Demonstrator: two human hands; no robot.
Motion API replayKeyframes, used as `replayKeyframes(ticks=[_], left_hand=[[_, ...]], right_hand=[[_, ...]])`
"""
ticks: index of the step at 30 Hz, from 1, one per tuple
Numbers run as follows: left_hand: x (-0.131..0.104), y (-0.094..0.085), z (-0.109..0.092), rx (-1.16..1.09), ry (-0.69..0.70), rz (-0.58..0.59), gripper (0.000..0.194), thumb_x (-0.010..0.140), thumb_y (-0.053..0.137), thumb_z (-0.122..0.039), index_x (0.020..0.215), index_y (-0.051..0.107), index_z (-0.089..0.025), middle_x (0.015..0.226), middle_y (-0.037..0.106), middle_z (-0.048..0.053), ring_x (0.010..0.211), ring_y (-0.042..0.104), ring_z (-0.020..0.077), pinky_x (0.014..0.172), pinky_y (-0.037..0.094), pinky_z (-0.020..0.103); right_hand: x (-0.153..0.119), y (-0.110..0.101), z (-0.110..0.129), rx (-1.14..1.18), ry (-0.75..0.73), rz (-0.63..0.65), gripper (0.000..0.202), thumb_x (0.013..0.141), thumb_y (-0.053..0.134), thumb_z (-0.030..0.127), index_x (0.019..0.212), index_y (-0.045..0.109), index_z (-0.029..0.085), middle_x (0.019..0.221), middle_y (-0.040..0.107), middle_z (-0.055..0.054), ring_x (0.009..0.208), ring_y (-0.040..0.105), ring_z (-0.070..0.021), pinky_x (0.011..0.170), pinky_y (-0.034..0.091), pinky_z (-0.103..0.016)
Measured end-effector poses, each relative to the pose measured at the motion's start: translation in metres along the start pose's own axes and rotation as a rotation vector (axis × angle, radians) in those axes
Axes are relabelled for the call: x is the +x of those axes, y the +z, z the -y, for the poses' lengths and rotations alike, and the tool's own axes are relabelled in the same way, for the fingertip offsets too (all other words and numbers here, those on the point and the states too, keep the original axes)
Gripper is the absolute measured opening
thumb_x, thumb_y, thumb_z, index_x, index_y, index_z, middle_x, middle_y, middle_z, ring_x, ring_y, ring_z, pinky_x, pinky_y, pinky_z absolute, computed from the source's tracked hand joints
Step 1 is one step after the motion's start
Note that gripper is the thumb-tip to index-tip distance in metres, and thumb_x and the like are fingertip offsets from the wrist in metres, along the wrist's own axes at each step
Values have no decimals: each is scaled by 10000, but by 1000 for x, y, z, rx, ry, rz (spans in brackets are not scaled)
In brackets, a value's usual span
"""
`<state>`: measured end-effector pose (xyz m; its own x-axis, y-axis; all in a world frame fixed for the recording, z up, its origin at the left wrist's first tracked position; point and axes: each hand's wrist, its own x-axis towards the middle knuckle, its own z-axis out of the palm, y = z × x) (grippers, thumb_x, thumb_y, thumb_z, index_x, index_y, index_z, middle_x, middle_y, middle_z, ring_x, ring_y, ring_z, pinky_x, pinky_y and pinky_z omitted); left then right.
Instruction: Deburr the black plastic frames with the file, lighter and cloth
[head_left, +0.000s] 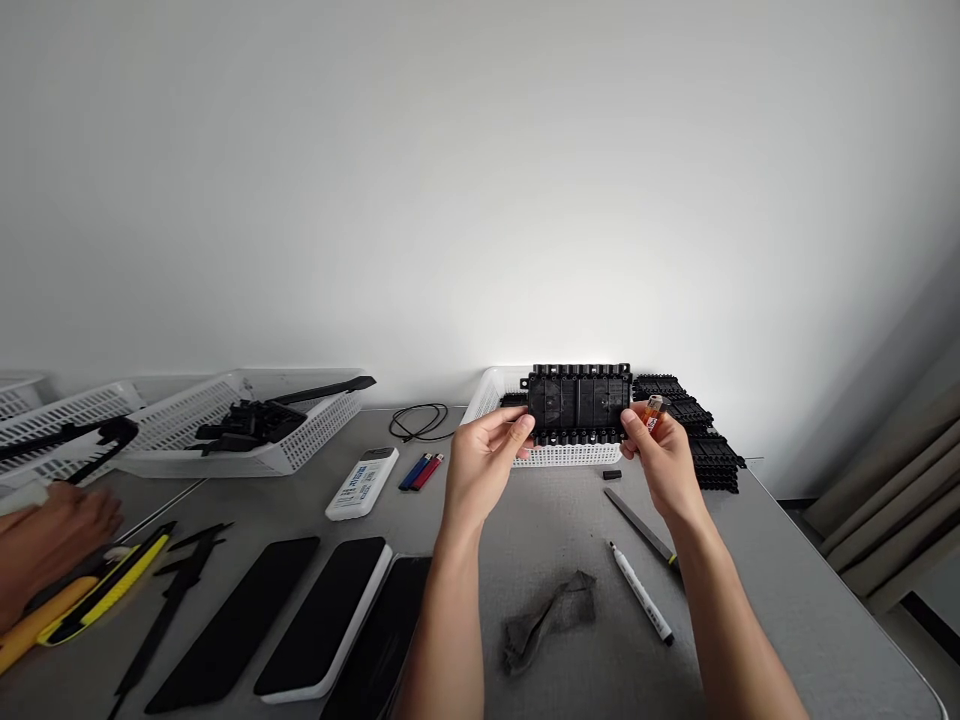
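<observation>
A black rectangular plastic part (579,403) with ribbed, toothed long edges is held up between both hands, its flat panelled face towards me. My left hand (489,452) pinches its left end with thumb and fingers. At the opposite end, my right hand (658,448) grips the lower right corner. An orange lighter (654,408) is also tucked in the right hand, its metal top pointing up. Directly behind the part is a white plastic basket (487,385), partly hidden. Stacks of similar black parts (709,455) stand right of the basket.
On the table lie a small black cap (612,474), a file-like blade (637,522), a marker (641,592), a grey cloth (547,622), two lighters (421,472), a white box (362,484), a cable (418,422), black slabs (322,620) and a caliper (171,605). A co-worker's hand (64,535) is left.
</observation>
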<state>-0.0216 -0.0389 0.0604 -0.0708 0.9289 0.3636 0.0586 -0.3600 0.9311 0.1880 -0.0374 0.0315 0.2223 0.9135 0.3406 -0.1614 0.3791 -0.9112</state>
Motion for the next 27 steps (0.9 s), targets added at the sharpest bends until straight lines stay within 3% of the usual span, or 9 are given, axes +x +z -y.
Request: replayKeyframes(ticks=[4,9,13,22,27], left_hand=[[1,0,1,7,16,33,395,756,751,-469,977,757,-141,836,759,72,688,697,190,577,558,260],[0,-1,-1,-44,5,72,460,769,749,-435,1151,712,-181,765,747,42,618,664,153,516,532,231],[1,-3,-4,-105,-55,161,457,725,780,-431,1078,739,-143,839,759,84,556,654,150,504,544,262],[3,-6,3,-73,-34,225,475,786,731,-419,1178,713,-151,967,761,109,734,686,189,622,615,303],[2,-3,-4,-109,-68,339,410,788,725,-432,1086,753,-152,995,746,110,805,675,204,724,637,366]], right_hand=[[1,-2,1,-36,-13,-7,345,800,702,516,865,594,195,612,456,56,553,410,-109,536,345,-260],[0,-2,5,-74,-19,-6,349,800,689,531,835,590,198,598,445,58,541,406,-109,522,342,-253],[0,-1,7,-79,-21,-47,361,785,702,530,850,603,189,589,439,60,532,399,-106,516,346,-254],[2,-4,2,-77,-8,-39,343,800,699,514,872,590,197,611,392,67,534,342,-100,506,319,-253],[2,-6,-1,-158,-18,-43,373,807,677,543,893,595,190,621,385,61,552,338,-109,532,329,-261]])
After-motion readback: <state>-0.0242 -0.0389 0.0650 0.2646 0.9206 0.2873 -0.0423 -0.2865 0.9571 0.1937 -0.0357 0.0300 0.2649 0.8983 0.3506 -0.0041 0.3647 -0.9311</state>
